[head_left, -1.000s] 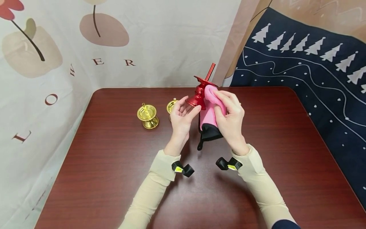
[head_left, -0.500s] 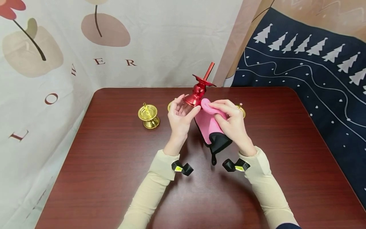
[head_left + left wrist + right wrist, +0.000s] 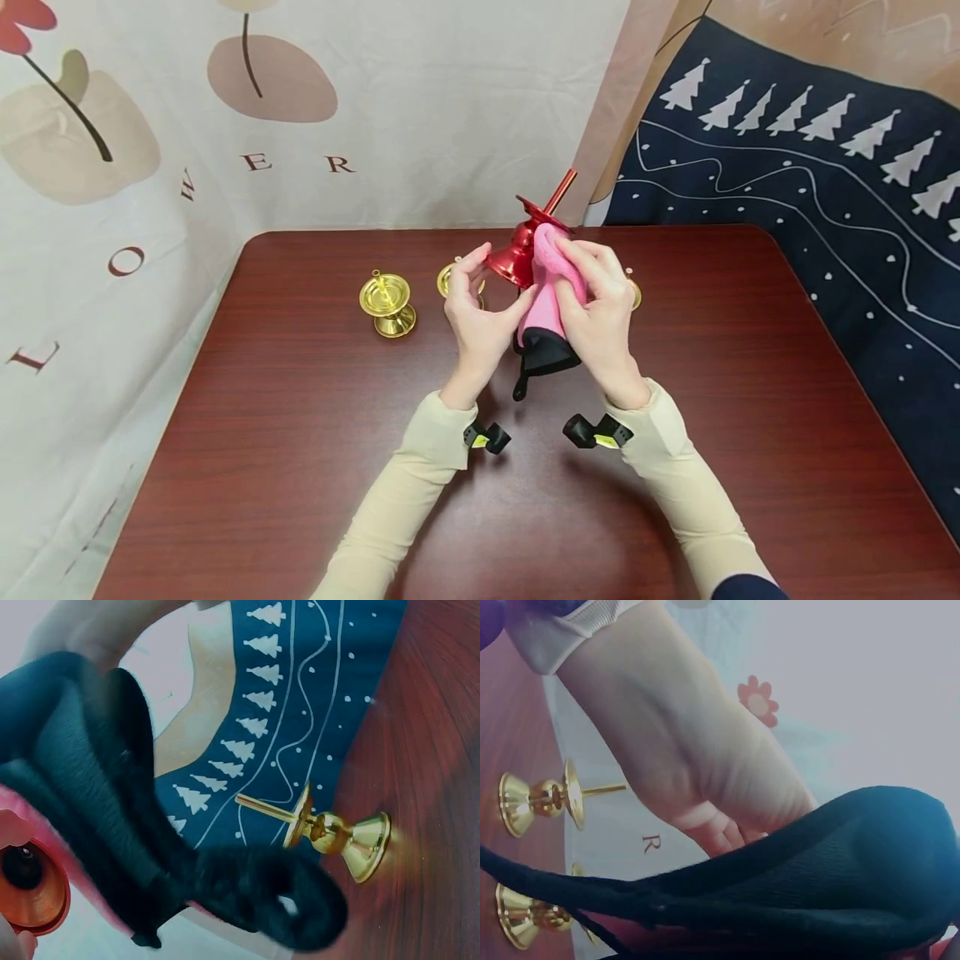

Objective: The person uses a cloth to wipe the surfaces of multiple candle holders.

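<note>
In the head view a shiny red metal candlestick [image 3: 513, 260], with a thin spike on top, is held tilted to the right above the table. My left hand [image 3: 480, 325] holds it by its flared base between thumb and fingers. A pink cloth [image 3: 546, 300] with a black edge and a black hanging loop lies against the candlestick's right side, pinched in my right hand [image 3: 600, 312]. The left wrist view shows the hollow underside of the red base [image 3: 41, 904] next to the cloth's black part [image 3: 112, 787], which fills much of that view.
A gold candlestick [image 3: 387, 304] stands on the brown table [image 3: 300, 433] at left. Another gold candlestick [image 3: 448, 279] is partly hidden behind my left hand, and a third gold candlestick [image 3: 636, 293] behind my right. Printed fabric [image 3: 450, 125] hangs beyond the table.
My right hand and the cloth went down and right off the candlestick, then came back up against it. The candlestick now tilts further right, and my left fingers have shifted on its base.
</note>
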Available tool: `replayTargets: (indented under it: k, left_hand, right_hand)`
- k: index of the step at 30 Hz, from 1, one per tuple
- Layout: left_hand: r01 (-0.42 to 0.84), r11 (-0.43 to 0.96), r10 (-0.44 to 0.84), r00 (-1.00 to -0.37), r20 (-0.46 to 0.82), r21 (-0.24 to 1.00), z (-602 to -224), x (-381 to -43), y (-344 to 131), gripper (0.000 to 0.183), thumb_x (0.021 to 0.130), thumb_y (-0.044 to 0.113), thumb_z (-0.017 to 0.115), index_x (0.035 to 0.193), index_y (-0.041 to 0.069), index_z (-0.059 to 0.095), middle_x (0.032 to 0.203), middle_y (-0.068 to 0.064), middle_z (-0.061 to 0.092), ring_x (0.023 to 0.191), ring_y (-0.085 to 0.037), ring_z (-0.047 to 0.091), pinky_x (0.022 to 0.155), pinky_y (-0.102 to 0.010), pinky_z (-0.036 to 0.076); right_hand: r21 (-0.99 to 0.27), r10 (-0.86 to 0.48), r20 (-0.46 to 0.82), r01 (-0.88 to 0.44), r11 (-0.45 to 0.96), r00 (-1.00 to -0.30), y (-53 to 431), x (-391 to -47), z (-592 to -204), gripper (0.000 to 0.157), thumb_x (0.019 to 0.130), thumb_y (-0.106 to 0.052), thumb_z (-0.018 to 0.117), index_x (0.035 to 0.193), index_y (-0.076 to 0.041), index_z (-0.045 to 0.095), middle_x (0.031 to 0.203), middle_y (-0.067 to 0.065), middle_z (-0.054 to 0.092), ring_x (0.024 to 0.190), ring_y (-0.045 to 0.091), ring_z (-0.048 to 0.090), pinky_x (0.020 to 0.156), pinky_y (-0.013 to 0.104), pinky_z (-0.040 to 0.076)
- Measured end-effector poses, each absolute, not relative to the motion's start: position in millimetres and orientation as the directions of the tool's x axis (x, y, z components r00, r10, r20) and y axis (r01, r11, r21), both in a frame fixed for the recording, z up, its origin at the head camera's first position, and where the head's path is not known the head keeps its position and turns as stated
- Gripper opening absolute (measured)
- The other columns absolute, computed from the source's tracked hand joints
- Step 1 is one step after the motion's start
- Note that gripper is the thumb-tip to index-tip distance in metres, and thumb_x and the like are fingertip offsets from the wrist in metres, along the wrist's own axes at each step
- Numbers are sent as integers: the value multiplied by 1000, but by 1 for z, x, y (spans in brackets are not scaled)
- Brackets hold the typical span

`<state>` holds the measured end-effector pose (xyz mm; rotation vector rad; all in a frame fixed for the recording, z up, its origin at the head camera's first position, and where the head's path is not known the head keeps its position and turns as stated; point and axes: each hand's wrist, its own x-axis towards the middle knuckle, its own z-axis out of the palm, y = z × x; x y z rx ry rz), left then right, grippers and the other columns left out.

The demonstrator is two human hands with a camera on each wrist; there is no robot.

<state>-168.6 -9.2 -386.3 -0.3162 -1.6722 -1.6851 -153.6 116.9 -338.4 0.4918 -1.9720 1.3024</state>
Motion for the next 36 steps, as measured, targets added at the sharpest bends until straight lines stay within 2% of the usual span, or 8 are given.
replayTargets:
  k: [4, 8, 10, 19, 25, 30, 33, 36]
  left_hand:
    - [663, 188, -336, -650, 682, 725, -388, -170, -10, 60, 66, 4, 83, 116, -6, 50, 119, -18, 58, 104, -25, 58, 90, -38, 48]
    - [675, 262, -331, -609, 721, 690, -390, -172, -12, 60, 65, 8, 83, 115, -4, 52, 118, -17, 57, 108, -25, 55, 89, -36, 48]
    - [682, 305, -319, -585, 746, 665, -392, -173, -13, 59, 65, 9, 84, 114, -4, 53, 117, -17, 58, 109, -26, 53, 90, -35, 47]
    - [741, 415, -237, -472, 849, 528, -398, -177, -10, 52, 69, 12, 80, 110, -4, 52, 117, -20, 56, 110, -30, 53, 94, -38, 44]
    - [755, 459, -209, -420, 883, 468, -398, -177, -8, 50, 82, 32, 70, 110, -6, 54, 115, -22, 56, 108, -32, 53, 94, -39, 44]
    - [742, 499, -196, -406, 893, 447, -400, -179, -12, 50, 74, 17, 78, 111, -6, 53, 115, -21, 56, 109, -32, 53, 94, -38, 45]
    - [740, 514, -182, -401, 898, 434, -400, -180, -12, 51, 69, 10, 78, 110, -6, 53, 116, -21, 56, 110, -32, 53, 95, -39, 44]
    - [750, 502, -162, -407, 899, 430, -401, -179, -12, 51, 70, 10, 78, 111, -5, 52, 117, -21, 55, 111, -32, 52, 97, -40, 42]
  right_hand:
    - [-594, -70, 720, -665, 453, -690, 115, -150, -336, 33, 78, 9, 60, 110, 3, 67, 104, 20, 60, 95, 28, 57, 75, 26, 48]
    - [-528, -241, 687, -699, 482, -686, 119, -143, -331, 34, 77, 10, 61, 108, 2, 68, 103, 18, 59, 92, 26, 55, 69, 29, 47]
    - [-511, -268, 685, -709, 485, -677, 121, -140, -329, 34, 76, 10, 61, 108, 1, 68, 103, 18, 59, 91, 26, 55, 68, 29, 47]
    - [-537, -13, 743, -608, 584, -669, 109, -143, -322, 34, 81, 6, 59, 114, 2, 65, 105, 22, 56, 94, 30, 55, 72, 36, 51]
    - [-513, -137, 688, -612, 602, -712, 105, -145, -322, 35, 79, 8, 59, 113, 6, 64, 108, 23, 55, 99, 34, 55, 79, 41, 51]
    - [-508, -294, 633, -671, 540, -716, 110, -138, -318, 36, 76, 10, 58, 110, 4, 66, 110, 19, 58, 101, 29, 55, 77, 37, 48]
    - [-526, -250, 646, -658, 539, -721, 113, -137, -313, 35, 77, 8, 60, 110, 2, 67, 106, 19, 58, 94, 27, 56, 71, 36, 49]
    - [-542, -116, 688, -614, 574, -716, 113, -140, -310, 33, 78, 6, 61, 111, 2, 67, 102, 21, 57, 89, 29, 56, 66, 36, 50]
